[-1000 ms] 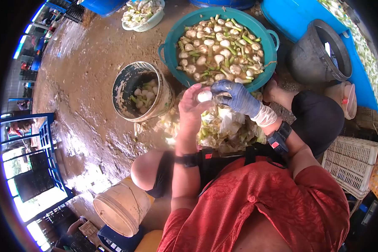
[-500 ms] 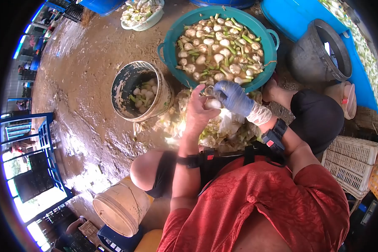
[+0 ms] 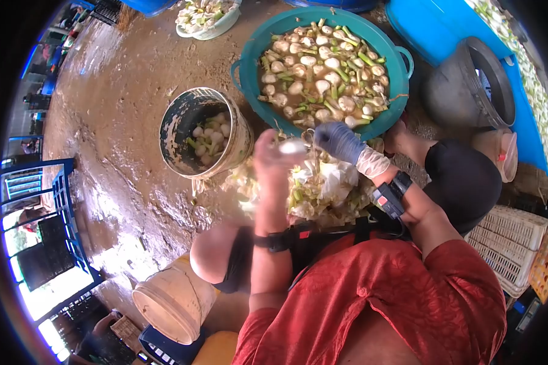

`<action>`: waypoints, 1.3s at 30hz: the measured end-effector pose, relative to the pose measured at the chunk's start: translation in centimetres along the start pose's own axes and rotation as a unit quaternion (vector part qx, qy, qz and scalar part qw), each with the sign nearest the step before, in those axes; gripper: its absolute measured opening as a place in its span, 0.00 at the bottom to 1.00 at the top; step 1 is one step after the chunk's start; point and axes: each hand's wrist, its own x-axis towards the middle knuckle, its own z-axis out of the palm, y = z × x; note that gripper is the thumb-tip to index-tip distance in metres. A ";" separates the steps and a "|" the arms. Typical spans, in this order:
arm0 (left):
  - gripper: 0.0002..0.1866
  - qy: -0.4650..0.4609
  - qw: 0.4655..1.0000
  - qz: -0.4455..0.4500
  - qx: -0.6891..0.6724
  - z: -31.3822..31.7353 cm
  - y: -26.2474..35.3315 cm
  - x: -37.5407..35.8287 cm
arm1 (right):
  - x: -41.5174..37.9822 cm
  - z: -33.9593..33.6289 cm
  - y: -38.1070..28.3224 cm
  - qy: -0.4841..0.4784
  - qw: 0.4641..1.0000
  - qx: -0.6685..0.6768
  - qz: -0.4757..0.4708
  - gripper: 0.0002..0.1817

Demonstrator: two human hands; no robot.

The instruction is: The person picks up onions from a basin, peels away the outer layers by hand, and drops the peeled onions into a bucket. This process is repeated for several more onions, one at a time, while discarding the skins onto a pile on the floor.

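Note:
My bare left hand (image 3: 273, 155), blurred by motion, holds a peeled white bulb (image 3: 292, 148) between its fingers. My right hand (image 3: 338, 141), in a bluish glove, is closed just to the right of it; a thin thing shows at its fingertips, too small to make out. Both hands are above a heap of pale peelings (image 3: 329, 185). Beyond them stands a green tub (image 3: 249, 91) of murky water with many bulbs and green stems floating in it. Left of my left hand, a dirty bucket (image 3: 240, 143) holds peeled bulbs (image 3: 210, 137).
A bowl of peelings (image 3: 210, 30) stands at the top. On the right are a dark pot (image 3: 450, 91), a blue sheet (image 3: 530, 115) and white crates (image 3: 511, 243). A tipped cream bucket (image 3: 170, 304) lies at lower left on the wet, muddy floor (image 3: 103, 121).
My left hand has moved left with the white bulb, away from my right hand, and a gap now shows between them. My right hand stays closed. The view has shifted slightly.

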 end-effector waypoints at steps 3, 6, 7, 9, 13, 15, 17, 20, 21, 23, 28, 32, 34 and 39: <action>0.32 0.127 0.898 -0.024 -0.422 -2.3 2.7 1.4 | 2.1 4.3 4.2 -0.150 0.977 0.147 0.020 0.05; 0.29 0.177 0.897 -0.046 -0.402 -1.4 2.5 1.4 | 7.4 2.7 0.9 -0.004 0.984 0.152 0.089 0.12; 0.29 0.152 0.920 -0.039 -0.360 -1.2 2.1 1.4 | 9.7 2.5 1.2 -0.022 0.993 0.009 0.118 0.17; 0.25 0.121 0.937 -0.056 -0.321 -0.8 2.0 1.1 | 13.2 3.7 2.8 -0.092 0.971 -0.141 0.172 0.20; 0.18 0.118 0.944 -0.043 -0.304 -1.1 1.0 1.6 | 14.4 6.7 5.5 -0.213 0.943 -0.124 0.223 0.27; 0.16 0.119 0.942 -0.052 -0.309 -1.2 0.7 1.7 | 14.0 5.8 5.7 -0.204 0.950 -0.128 0.196 0.22; 0.15 0.119 0.955 -0.076 -0.261 -0.9 0.5 1.8 | 11.9 3.5 4.5 -0.218 0.921 0.259 0.193 0.19; 0.15 0.111 0.973 -0.098 -0.177 -0.3 0.7 1.6 | 8.6 0.6 -0.3 -0.099 0.930 0.353 0.037 0.23; 0.15 0.109 0.973 -0.097 -0.177 -0.1 0.8 1.6 | 7.8 0.0 -1.8 -0.098 0.930 0.352 0.036 0.23; 0.17 0.066 0.974 -0.099 -0.195 0.6 0.9 1.6 | 6.3 -1.4 -4.5 -0.048 0.957 0.282 -0.040 0.24; 0.15 0.017 0.977 -0.023 -0.210 0.7 1.4 0.4 | 3.7 -1.8 -5.8 -0.057 0.934 0.351 -0.023 0.24; 0.15 0.051 0.980 -0.002 -0.191 1.7 2.0 -0.8 | 2.6 -2.5 -7.1 0.072 0.960 0.272 0.005 0.12; 0.14 0.051 0.989 0.040 -0.133 1.7 1.3 -0.9 | 2.3 -2.8 -6.9 0.098 0.979 0.172 -0.040 0.13; 0.13 0.044 0.995 0.071 -0.051 1.6 0.7 -1.2 | 1.6 -3.2 -7.9 0.139 0.983 -0.072 -0.091 0.06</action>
